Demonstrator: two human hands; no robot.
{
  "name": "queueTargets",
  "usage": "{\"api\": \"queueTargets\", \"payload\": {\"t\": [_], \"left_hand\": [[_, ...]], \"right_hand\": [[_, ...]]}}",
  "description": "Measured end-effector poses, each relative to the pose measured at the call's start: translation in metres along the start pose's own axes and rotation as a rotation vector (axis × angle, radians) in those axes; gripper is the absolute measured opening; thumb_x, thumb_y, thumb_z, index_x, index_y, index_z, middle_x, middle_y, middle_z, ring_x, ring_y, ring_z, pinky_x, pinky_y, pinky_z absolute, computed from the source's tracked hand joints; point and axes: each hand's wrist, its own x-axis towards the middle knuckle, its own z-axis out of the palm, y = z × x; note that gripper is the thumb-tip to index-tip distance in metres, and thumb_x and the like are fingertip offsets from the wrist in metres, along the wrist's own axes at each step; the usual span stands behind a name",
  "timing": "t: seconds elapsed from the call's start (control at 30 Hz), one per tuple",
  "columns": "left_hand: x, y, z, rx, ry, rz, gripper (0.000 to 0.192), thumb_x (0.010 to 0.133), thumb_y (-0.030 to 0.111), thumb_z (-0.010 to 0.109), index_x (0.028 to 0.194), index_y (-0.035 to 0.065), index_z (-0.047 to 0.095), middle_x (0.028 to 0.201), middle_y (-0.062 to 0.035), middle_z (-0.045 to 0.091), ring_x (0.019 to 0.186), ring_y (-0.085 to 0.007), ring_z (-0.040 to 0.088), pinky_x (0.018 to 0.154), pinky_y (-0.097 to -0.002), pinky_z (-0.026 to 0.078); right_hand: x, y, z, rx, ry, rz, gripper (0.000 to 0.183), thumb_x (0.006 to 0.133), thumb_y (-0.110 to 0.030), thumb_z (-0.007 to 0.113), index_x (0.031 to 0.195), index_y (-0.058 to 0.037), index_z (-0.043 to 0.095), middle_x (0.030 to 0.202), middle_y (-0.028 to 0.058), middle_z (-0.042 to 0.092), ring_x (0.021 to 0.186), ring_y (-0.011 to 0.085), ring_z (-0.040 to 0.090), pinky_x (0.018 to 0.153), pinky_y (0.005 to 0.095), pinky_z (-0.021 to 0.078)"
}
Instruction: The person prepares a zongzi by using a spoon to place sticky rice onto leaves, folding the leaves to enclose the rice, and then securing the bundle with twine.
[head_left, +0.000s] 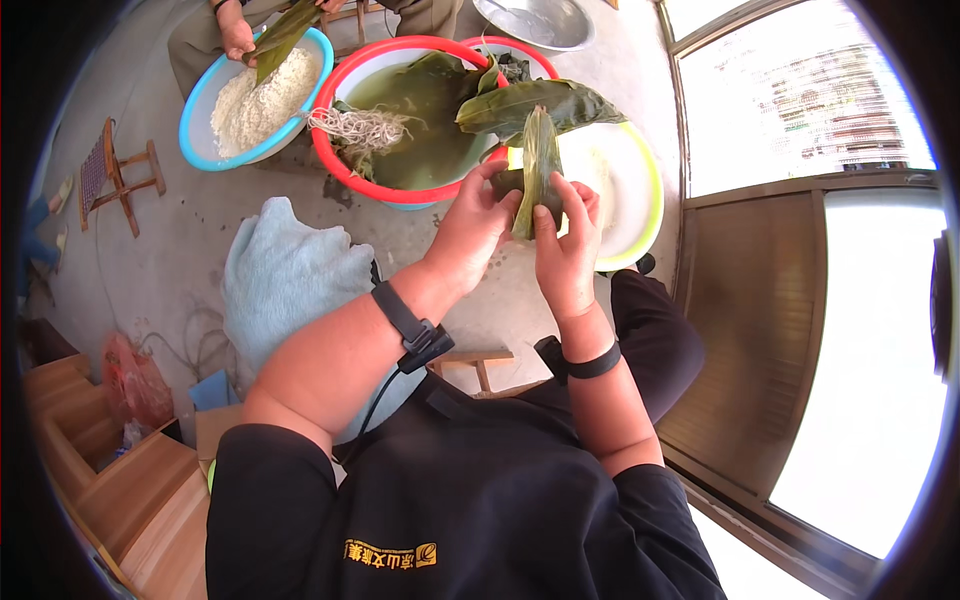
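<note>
Between my two hands is a folded green leaf (541, 161), held upright by its lower part. My left hand (480, 217) grips its left side, fingers bent around it. My right hand (571, 232) pinches the right side between thumb and fingers. Broad wet leaves (540, 106) lie just beyond, across the rims of the basins. A red-rimmed basin (321, 142) holds cloudy greenish water, leaves and a bundle of pale strings (364, 129). Under and right of my hands stands a yellow-green-rimmed basin (654, 210), its contents partly hidden.
A blue-rimmed basin (187, 135) of white grain stands at the upper left, where another person's hands (238, 37) hold a leaf. A metal bowl (559, 26) is at the top. A small wooden stool (120, 176) stands left; a light blue towel (281, 262) lies over my left knee.
</note>
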Motion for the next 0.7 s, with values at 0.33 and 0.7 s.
{"api": "queueTargets", "payload": {"t": [0.33, 0.7], "left_hand": [[-0.006, -0.004, 0.0, 0.252, 0.051, 0.069, 0.045, 0.101, 0.009, 0.058, 0.142, 0.0101, 0.041, 0.106, -0.0036, 0.063, 0.082, -0.0058, 0.055, 0.065, -0.022, 0.041], [-0.006, -0.011, -0.004, 0.272, -0.006, 0.149, 0.049, 0.099, 0.004, 0.058, 0.144, 0.0088, 0.037, 0.112, -0.006, 0.062, 0.099, -0.0111, 0.06, 0.085, -0.0268, 0.049]], "right_hand": [[-0.004, -0.003, 0.012, 0.213, -0.131, 0.116, 0.042, 0.105, -0.016, 0.048, 0.138, 0.01, 0.048, 0.125, 0.0214, 0.053, 0.115, 0.0312, 0.054, 0.1, 0.0373, 0.0439], [-0.01, -0.012, 0.019, 0.317, -0.084, 0.211, 0.043, 0.107, -0.017, 0.041, 0.142, 0.0088, 0.044, 0.125, 0.0195, 0.054, 0.116, 0.0286, 0.054, 0.102, 0.0362, 0.042]]}}
